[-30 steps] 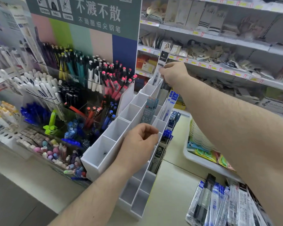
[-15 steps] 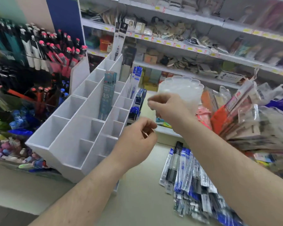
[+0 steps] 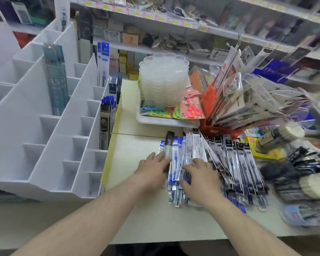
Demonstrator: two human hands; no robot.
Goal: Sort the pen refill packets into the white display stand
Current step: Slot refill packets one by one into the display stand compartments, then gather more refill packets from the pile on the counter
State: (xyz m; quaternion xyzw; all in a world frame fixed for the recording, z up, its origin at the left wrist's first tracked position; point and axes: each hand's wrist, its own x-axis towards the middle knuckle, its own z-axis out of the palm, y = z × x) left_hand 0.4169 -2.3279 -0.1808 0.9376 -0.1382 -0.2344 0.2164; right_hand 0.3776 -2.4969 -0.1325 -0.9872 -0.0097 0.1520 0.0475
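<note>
The white display stand (image 3: 44, 145) with stepped compartments fills the left side. A teal refill packet (image 3: 55, 78) stands in a middle slot, and blue and black packets (image 3: 105, 122) stand in the right-hand column. A heap of pen refill packets (image 3: 220, 159) lies on the beige counter at centre right. My left hand (image 3: 151, 172) rests with straight fingers on the heap's left edge. My right hand (image 3: 199, 178) lies beside it on the blue packets, fingers spread. Neither hand grips a packet.
A stack of clear plastic trays (image 3: 163, 80) sits on a white tray (image 3: 164, 121) behind the heap. Hanging bagged goods (image 3: 248, 100) fan out at right. More stationery (image 3: 294, 172) crowds the counter's right side. Store shelves (image 3: 174, 21) run along the back.
Both hands dropped from in front of the stand down onto the packet heap on the counter. The view swung right and down. The packet placed in the top slot stays there.
</note>
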